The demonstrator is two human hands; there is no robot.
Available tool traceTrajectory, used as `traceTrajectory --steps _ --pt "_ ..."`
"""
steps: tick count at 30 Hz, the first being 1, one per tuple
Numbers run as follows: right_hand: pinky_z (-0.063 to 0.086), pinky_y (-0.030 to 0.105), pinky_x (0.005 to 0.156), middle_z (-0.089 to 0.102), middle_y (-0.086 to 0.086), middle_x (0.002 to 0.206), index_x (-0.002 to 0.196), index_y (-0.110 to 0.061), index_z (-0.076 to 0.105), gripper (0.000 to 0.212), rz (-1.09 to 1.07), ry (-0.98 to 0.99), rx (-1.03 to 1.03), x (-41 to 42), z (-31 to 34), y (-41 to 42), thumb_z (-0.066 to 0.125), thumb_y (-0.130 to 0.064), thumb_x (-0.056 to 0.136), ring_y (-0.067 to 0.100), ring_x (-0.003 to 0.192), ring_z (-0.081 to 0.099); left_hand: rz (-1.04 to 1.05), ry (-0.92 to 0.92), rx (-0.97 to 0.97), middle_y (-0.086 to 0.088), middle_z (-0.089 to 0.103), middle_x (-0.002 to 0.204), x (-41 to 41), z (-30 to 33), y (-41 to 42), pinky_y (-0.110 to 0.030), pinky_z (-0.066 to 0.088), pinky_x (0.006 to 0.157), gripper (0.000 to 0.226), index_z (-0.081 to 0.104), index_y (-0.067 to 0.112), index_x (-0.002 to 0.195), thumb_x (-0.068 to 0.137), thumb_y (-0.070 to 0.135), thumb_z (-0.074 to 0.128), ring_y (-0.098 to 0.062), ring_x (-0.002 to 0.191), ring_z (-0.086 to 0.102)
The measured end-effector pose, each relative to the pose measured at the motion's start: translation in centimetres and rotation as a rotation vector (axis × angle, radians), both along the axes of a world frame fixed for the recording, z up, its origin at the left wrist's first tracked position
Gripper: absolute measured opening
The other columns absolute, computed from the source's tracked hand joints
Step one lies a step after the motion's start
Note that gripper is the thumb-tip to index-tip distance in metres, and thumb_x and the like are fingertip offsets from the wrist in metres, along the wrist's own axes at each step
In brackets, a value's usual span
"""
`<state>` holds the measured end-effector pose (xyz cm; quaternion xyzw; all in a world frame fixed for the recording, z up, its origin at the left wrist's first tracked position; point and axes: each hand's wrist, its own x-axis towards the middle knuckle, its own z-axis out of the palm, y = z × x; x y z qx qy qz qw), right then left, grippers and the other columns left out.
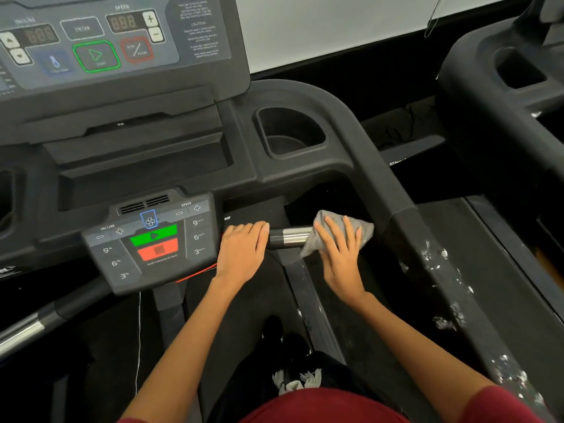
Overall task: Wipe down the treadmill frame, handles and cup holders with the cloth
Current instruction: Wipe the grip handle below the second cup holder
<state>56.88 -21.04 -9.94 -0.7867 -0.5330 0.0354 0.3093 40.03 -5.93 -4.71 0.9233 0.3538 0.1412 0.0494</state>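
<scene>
**Cloth on the handle, buttons close by**

Red sleeves [305, 404] are showing nearest the camera, both arms reaching far toward the handle [290, 236]. Right hand [338, 248] is pressing the grey cloth [360, 230] over the handle's right end, fingers [331, 225] spread flat. Left hand [244, 248] is resting on the handle's left part, fingers together and curling over it, just beside the control pad [152, 239]. A slipping left hand could be bumping the speed buttons; the loosely bunched cloth could be sliding off the smooth metal.
</scene>
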Motion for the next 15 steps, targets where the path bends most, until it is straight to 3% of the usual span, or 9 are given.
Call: traceTrajectory --steps 4,9,13,15 --pt "-0.018 0.043 0.117 0.023 0.001 0.157 0.149 -0.024 0.028 0.071 0.005 0.071 0.040 -0.8 0.0 0.3 0.052 0.003 0.088 0.027 0.149 -0.002 0.018 -0.007 0.013 -0.001 0.068 0.073 0.1 -0.1 -0.1 -0.038 0.047 0.069 0.041 0.066 0.014 0.095 0.099 0.029 0.028 -0.023 0.066 0.062" --pt "-0.014 0.043 0.117 0.024 0.001 0.158 0.149 -0.021 0.030 0.062 0.134 0.069 0.038 -2.5 0.9 1.8 0.037 -0.007 0.088 0.026 0.149 0.001 0.024 0.003 0.028 -0.002 0.068 0.074 0.2 -0.2 -0.1 -0.039 0.048 0.070 0.040 0.066 0.014 0.095 0.099 0.028 0.029 -0.023 0.068 0.063" --pt "-0.007 0.045 0.119 0.028 0.000 0.156 0.148 -0.023 0.030 0.057 0.251 -0.005 -0.002 -4.1 1.1 2.8 0.038 -0.013 0.093 0.026 0.148 0.008 -0.005 -0.004 0.055 -0.003 0.068 0.073 0.1 0.0 -0.2 -0.039 0.049 0.068 0.039 0.067 0.012 0.093 0.098 0.026 0.031 -0.023 0.066 0.064" --pt "-0.001 0.047 0.120 0.026 0.000 0.157 0.149 -0.023 0.029 0.060 0.298 -0.147 -0.021 -3.1 0.9 2.3 0.040 -0.012 0.091 0.026 0.148 0.011 -0.012 0.003 0.058 -0.003 0.067 0.073 0.1 0.1 -0.2 -0.038 0.049 0.067 0.039 0.067 0.012 0.093 0.098 0.027 0.031 -0.023 0.066 0.063"
